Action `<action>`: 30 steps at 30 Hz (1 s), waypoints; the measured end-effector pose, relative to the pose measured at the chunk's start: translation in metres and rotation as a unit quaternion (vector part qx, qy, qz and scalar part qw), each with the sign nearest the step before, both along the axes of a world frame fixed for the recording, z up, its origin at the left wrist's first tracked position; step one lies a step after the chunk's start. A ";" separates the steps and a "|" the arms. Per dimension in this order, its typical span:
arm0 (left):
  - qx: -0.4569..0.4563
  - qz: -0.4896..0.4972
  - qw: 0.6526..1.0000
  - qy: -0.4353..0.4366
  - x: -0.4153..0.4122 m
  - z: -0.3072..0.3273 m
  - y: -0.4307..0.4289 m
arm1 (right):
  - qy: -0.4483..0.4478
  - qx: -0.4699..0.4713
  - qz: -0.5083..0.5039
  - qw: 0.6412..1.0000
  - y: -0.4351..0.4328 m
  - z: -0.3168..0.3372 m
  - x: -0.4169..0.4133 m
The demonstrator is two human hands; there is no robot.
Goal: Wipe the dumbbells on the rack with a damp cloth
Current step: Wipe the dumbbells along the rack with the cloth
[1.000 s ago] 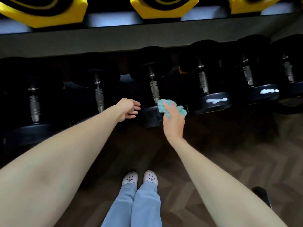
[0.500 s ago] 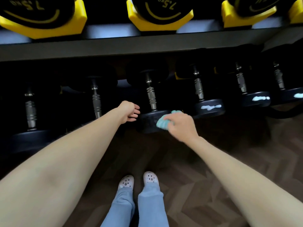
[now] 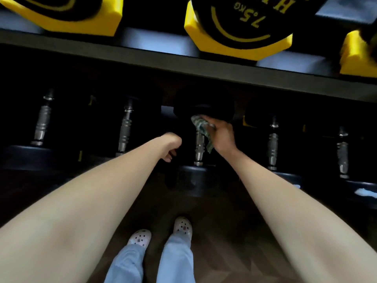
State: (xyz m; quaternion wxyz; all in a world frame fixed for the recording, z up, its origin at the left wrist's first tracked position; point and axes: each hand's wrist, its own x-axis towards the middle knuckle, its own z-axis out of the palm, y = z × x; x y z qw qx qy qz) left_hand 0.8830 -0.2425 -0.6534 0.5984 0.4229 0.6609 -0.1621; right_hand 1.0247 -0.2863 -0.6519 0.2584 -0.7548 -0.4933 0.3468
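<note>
Clutching the cloth (image 3: pixel 202 127), the right hand (image 3: pixel 223 135) wipes a racked dumbbell (image 3: pixel 199 146); left hand (image 3: pixel 171 148) loosely curled, empty.

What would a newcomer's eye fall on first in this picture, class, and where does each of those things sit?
Brightest are the yellow-edged dumbbells on the upper shelf, along the top edge; one reads 7.5 kg. Mid-frame, the right hand presses a pale cloth against a black dumbbell on the dark lower shelf, while the left hand hangs curled just to its left. At the bottom, white clogs stand on the wood floor.

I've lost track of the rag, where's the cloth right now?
The cloth is in the right hand, near frame centre, against the far end of the middle lower-shelf dumbbell.
</note>
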 end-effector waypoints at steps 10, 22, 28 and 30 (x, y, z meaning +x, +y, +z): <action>0.055 0.035 0.998 0.016 -0.005 -0.022 -0.007 | -0.077 -0.053 0.203 0.975 0.001 -0.025 -0.001; 0.137 0.010 0.988 0.070 -0.003 -0.018 -0.027 | 0.183 -0.210 0.089 0.956 -0.047 -0.016 0.001; 0.135 0.028 0.989 0.058 -0.004 -0.020 -0.027 | 0.181 -0.223 0.026 0.958 -0.048 -0.015 0.001; 0.127 0.032 0.990 0.049 -0.004 -0.018 -0.025 | 0.182 -0.239 0.020 0.954 -0.045 -0.014 0.002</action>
